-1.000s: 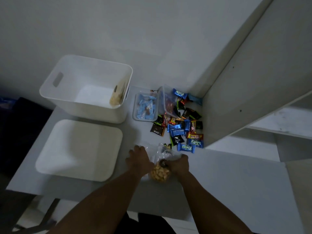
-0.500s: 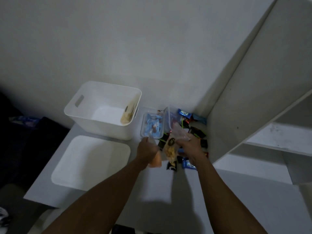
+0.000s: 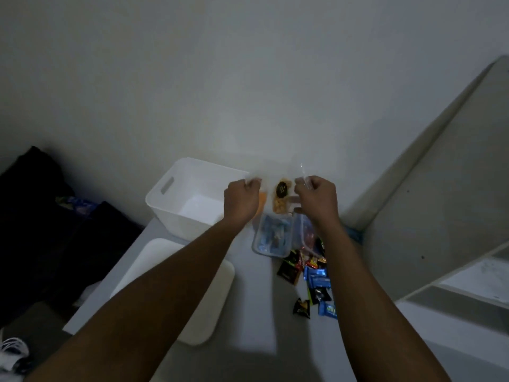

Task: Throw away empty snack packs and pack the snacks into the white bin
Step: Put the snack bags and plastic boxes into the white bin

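At the far left, past the counter [image 3: 248,321] edge, it is dark, with only a bit of white shoe [image 3: 12,350] low down. On the counter's left lies a flat white lid [image 3: 170,293], and behind it stands the white bin [image 3: 190,199], open and, as far as the dim light shows, nearly bare inside.

The left hand [image 3: 242,202] is closed in a fist, pinching one top edge of a clear bag [image 3: 281,199]. The bag hangs in the air just right of the bin's rim, above the counter, with a dark label and pale yellow snack pieces low inside. The right hand [image 3: 316,199] is closed on the bag's other top edge, so the two hands are apart with the bag stretched between them.

Below the bag sits a clear tub [image 3: 271,238] of blue-wrapped sweets, and to its right a second tub [image 3: 307,238], partly hidden by the right forearm. A loose heap of wrapped snacks [image 3: 314,282] trails toward the near edge.

This looks like the packing step: the bag has food in it, so it belongs in the bin rather than the trash. The next move calls for carrying it left over the rim and lowering it in, mouth kept up so nothing spills.
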The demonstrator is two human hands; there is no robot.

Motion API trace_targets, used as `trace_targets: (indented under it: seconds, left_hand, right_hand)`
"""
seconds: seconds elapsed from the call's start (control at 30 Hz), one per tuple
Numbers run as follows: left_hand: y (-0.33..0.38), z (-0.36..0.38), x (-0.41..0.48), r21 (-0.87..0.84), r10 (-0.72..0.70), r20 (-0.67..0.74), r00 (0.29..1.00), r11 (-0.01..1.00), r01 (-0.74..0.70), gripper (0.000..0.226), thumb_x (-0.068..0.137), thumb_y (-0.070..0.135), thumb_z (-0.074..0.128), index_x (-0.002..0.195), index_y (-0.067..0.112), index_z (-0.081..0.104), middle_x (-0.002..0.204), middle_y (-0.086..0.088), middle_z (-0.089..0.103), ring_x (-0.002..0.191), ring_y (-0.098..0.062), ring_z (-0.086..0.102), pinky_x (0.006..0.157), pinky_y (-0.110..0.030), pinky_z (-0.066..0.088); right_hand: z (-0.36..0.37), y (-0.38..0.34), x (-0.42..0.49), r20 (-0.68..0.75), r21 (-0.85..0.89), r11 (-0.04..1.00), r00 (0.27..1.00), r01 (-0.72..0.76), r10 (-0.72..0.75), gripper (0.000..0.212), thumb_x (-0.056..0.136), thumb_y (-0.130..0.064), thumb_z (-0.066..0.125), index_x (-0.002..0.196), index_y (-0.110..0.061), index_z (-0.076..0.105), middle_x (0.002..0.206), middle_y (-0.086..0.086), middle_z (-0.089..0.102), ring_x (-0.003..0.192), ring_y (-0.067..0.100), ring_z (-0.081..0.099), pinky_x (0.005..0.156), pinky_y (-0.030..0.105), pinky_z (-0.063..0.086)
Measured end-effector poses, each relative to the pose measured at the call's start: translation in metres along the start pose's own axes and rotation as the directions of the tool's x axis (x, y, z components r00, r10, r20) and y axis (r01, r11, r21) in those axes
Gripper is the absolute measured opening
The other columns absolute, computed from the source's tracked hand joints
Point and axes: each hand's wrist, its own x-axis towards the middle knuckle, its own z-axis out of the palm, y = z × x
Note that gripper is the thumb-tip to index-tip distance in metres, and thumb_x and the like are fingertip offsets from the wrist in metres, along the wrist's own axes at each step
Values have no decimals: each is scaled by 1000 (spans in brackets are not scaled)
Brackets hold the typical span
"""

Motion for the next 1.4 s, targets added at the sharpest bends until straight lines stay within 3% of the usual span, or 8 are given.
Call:
trace_targets:
  seconds: [0.2,0.43,0.53,0.77,1.0,1.13,1.23,1.4]
  left_hand:
    - [-8,-44,52,11,-56,-81,995,998,57,46,99,40,43,119,7,69,126,-14,65,116,-33,58,99,-38,43]
    - [-63,-78,110,103,-125,126,984,988,112,26,79,31,60,74,7,68,72,-9,71,66,-28,71,69,-49,62]
    - [-86,-89,132,201,-192,235,953,969,145,22,78,23,63,75,1,64,66,-13,69,57,-29,71,65,-45,63]
    - [-134,-76,164,408,-424,546,723,888,213,21,83,14,63,92,-4,65,83,-19,73,65,-28,73,68,-35,63]
    - [-141,-50,164,517,-544,685,484,832,202,17,79,5,62,91,-4,67,91,-22,73,73,-29,73,75,-36,62]
    - [-143,-43,165,522,-578,742,339,816,250,37,94,42,46,99,10,64,97,-9,69,82,-24,65,77,-33,49]
    - [-149,-40,169,517,-595,737,323,802,299,59,91,58,35,113,13,65,117,-9,66,101,-31,64,84,-39,46]
    - [-156,-36,168,575,-578,734,356,808,126,33,84,31,57,111,14,67,125,-4,63,98,-22,66,83,-36,51]
  right_hand:
    - [64,-14,10,111,10,999,993,-31,30,15,89,-8,59,92,-19,68,93,12,72,84,29,75,66,47,63]
    - [142,6,22,150,-192,978,982,-82,111,10,86,-11,62,86,-2,65,79,17,70,72,36,72,60,59,59]
    - [175,22,22,175,-293,943,960,-159,217,6,83,-7,63,77,-5,61,74,17,67,64,36,69,59,56,60]
    - [223,69,25,58,-584,743,896,-328,441,14,80,-17,68,82,-4,67,76,10,66,68,24,65,52,25,48]
    - [233,80,29,79,-850,502,905,-158,419,22,91,-26,60,102,-7,65,99,10,70,90,28,67,69,31,46]
    - [227,79,28,92,-907,417,935,-63,342,32,91,-31,63,113,-8,62,109,10,69,99,29,68,70,31,44]
    - [221,83,30,74,-929,369,961,-31,268,27,92,-24,62,115,-10,60,110,11,69,98,27,68,71,31,48]
    - [217,74,29,63,-930,366,971,-27,232,31,94,-19,61,123,-12,53,110,11,67,101,30,67,72,35,48]
